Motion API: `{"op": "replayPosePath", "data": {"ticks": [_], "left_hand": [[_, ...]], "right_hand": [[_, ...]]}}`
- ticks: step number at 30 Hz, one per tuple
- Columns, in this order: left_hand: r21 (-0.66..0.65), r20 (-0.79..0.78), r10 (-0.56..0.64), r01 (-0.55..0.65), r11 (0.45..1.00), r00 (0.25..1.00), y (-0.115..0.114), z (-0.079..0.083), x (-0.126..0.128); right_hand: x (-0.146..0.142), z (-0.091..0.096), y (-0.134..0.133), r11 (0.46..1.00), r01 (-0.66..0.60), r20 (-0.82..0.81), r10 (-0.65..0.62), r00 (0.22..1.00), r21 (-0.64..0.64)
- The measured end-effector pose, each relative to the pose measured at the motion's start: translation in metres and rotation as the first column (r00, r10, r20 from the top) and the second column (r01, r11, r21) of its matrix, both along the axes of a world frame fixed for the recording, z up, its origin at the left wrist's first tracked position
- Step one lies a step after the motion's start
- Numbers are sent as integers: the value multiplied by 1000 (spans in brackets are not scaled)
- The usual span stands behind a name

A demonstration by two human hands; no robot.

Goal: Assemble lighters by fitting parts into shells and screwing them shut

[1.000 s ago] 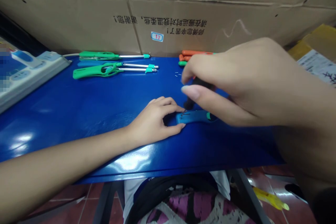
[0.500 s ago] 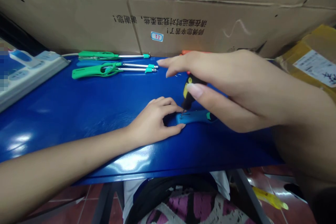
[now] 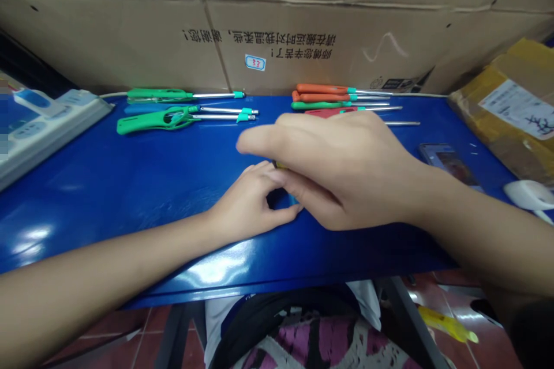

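My left hand (image 3: 251,202) rests on the blue table, its thumb and fingers closed around the end of a blue lighter body (image 3: 294,199). Most of that lighter is hidden by my right hand (image 3: 341,167). The right hand is wrapped over a screwdriver (image 3: 280,165); only a bit of its black and yellow handle shows beside the thumb. Where the screwdriver tip meets the lighter is covered from view.
Green long-necked lighters (image 3: 151,122) lie at the back left, and orange, green and red ones (image 3: 324,89) at the back right. A large cardboard box (image 3: 142,40) walls the back. A power strip (image 3: 47,127), a phone (image 3: 448,164) and a taped carton (image 3: 519,92) flank the table.
My right hand has moved left and down, and its fingers have closed over the screwdriver. My left hand stays on the blue lighter. More lighters and the phone have come into view.
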State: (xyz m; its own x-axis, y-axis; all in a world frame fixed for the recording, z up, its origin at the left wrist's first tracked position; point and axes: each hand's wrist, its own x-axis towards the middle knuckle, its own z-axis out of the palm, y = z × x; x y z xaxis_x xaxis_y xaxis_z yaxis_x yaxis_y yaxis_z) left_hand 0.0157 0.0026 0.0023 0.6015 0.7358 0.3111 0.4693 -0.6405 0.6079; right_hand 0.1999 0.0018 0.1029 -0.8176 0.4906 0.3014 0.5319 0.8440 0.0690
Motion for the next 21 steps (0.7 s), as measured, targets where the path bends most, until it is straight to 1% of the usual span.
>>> {"op": "replayPosePath", "data": {"ticks": [2,4,5,6,7,8,9,10,11,12,14,18,19,21], "left_hand": [[17,13,-3,3,1000,1000,0,0,0],[26,12,-14,13,1000,1000,0,-2,0],[25,12,-17,17,1000,1000,1,-3,-1],[19,11,-20,20,1000,1000,2,-3,-1],[10,8,-25,25,1000,1000,2,-4,-1],[0,3,-29,29,1000,1000,3,-5,-2],[-5,-5,-35,35,999,999,4,-5,-2],[-7,-17,-42,42,999,999,4,-5,-2],[-3,-28,-46,46,999,999,5,-5,-3],[4,-35,-44,44,999,998,5,-5,-3],[9,-41,-38,38,999,998,4,-5,-3],[17,-42,-21,21,1000,999,3,-4,-3],[9,-43,-19,20,1000,999,3,-4,-3],[-30,-37,-29,28,999,999,4,-3,-2]], "right_hand": [[1,-1,1,996,34,-1,-34,999,86],[5,0,2,979,80,-29,-76,997,186],[7,1,3,971,102,-47,-94,994,218],[9,4,4,968,113,-60,-102,993,222],[12,7,4,973,109,-67,-97,993,204],[16,12,5,985,85,-64,-76,995,150],[19,16,5,999,22,-25,-21,999,48],[22,20,5,998,-45,-19,45,999,-37],[25,24,5,993,-80,-17,78,997,-86],[27,27,6,991,-82,-2,82,997,-107],[30,29,7,996,-51,2,52,999,-68],[30,26,8,993,0,-14,2,1000,114],[29,26,8,992,-8,3,8,1000,127],[27,27,6,996,-57,51,53,997,69]]}}
